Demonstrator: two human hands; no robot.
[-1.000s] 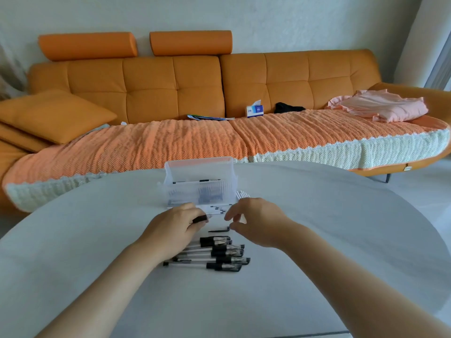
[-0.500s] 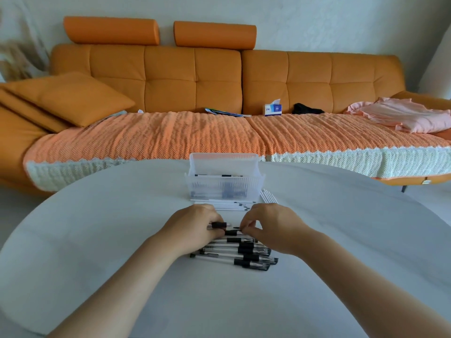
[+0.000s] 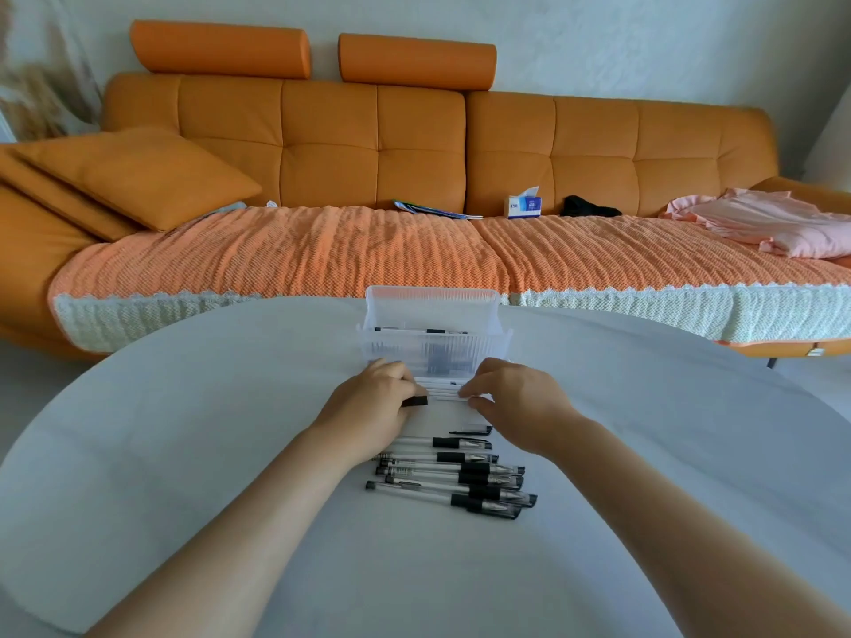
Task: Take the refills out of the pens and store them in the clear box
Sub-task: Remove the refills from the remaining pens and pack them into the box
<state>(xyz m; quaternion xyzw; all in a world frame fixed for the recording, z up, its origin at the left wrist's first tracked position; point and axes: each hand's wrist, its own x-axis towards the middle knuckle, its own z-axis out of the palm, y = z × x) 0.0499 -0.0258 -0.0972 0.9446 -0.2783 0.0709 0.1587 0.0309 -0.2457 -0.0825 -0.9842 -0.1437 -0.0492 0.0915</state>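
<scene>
Pinched from both ends, one pen (image 3: 416, 401) sits between the hands just near of the box (image 3: 488, 349). My left hand (image 3: 368, 405) has its fingers curled round the black section, which pokes out toward the right. My right hand (image 3: 522, 402) has thumb and forefinger closed on a pale end opposite. I take that for the same pen's clear barrel, though it blends with the row of pale tubes (image 3: 440, 388) lying beneath it, so I can't be sure where one stops. Holding it by opposite ends makes sense to me: one hand steadies the grip section while the other twists or draws the barrel off, which should free the refill. The work is being done right against the box front, I judge so that a freed refill has only a short hop over the wall. The box stands on the far side of the table (image 3: 184, 453) with its lid (image 3: 430, 301) tipped up and back, leaving the mouth clear. A few thin rods with dark tips, the refills (image 3: 416, 331), already lie inside. Nearer to me the pens (image 3: 453, 476) wait in a loose pile, all laid crosswise with black grips to the right, handy for either hand to reach back. By the look of the pile, most of the job remains. Beyond the table runs an orange sofa (image 3: 368, 145).
</scene>
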